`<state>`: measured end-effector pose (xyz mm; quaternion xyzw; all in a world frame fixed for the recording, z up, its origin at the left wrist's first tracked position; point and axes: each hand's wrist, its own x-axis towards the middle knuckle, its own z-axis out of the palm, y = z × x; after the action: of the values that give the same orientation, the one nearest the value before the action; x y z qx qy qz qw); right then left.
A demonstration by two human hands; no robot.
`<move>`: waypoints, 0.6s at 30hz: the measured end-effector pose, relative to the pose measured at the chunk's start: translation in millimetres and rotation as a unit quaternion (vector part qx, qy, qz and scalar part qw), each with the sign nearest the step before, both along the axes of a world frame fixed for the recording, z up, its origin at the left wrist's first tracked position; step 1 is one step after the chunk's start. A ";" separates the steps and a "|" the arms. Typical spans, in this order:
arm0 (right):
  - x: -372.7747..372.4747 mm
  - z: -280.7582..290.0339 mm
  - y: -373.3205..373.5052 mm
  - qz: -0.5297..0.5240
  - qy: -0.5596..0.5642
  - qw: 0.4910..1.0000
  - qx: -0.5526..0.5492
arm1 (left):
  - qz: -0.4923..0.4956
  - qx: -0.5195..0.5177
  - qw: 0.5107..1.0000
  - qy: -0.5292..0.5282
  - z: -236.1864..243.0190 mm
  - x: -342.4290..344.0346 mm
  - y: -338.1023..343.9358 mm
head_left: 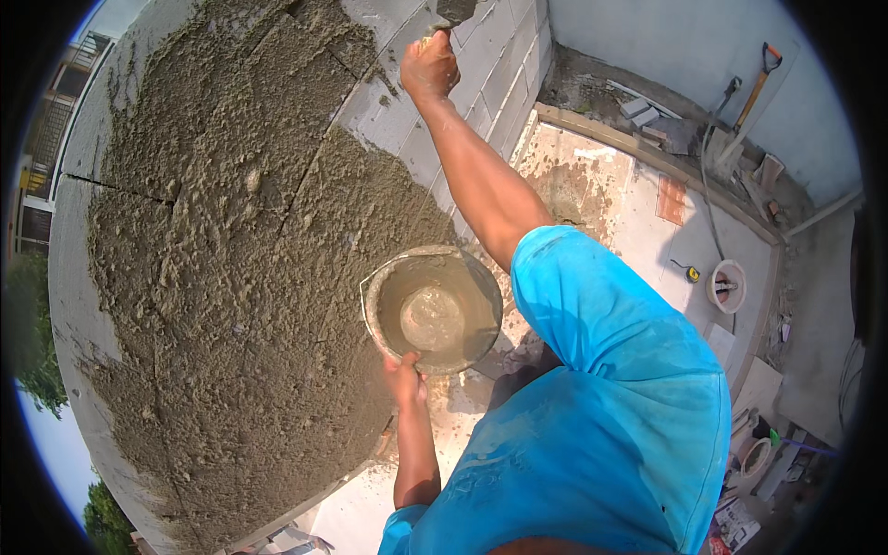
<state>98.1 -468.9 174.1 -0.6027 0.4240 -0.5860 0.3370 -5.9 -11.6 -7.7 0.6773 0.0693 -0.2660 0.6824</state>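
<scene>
My left hand (405, 379) grips the near rim of a mortar-stained bucket (479, 301), thumb over the edge. The bucket is tilted toward me; a thin grey coating lines its walls and bottom. My right arm stretches up and away to the block wall (499, 55). In its closed fist, my right hand (431, 67) holds a trowel (455, 9) by the handle; the frame's upper edge cuts off part of the blade. Rough wet mortar (231, 250) covers much of the wall on the left, while pale blocks show bare near the right hand.
On the right, a small white bucket (726, 286) and a yellow tape measure (690, 273) lie on the splattered floor (638, 250). A shovel (754, 92) with an orange grip leans at the far right wall. A wooden beam (638, 153) edges the floor, with rubble beyond.
</scene>
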 end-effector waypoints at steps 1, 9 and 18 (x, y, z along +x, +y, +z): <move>-5.3 -13.1 27.3 0.198 0.055 0.978 0.023 | -0.017 0.007 1.000 0.015 2.8 6.3 7.7; -213.7 -120.8 184.8 0.707 0.383 0.591 0.061 | 0.006 -0.020 0.999 -0.032 -13.6 4.9 -5.2; -215.6 -166.4 249.1 0.530 0.643 0.550 -0.050 | -0.148 0.129 0.940 -0.277 14.1 18.6 -48.4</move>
<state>-117.5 -219.8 7.7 -0.9502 0.1010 0.2228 0.1932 12.7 -60.0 6.3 0.8093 -0.1899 -0.1548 0.5339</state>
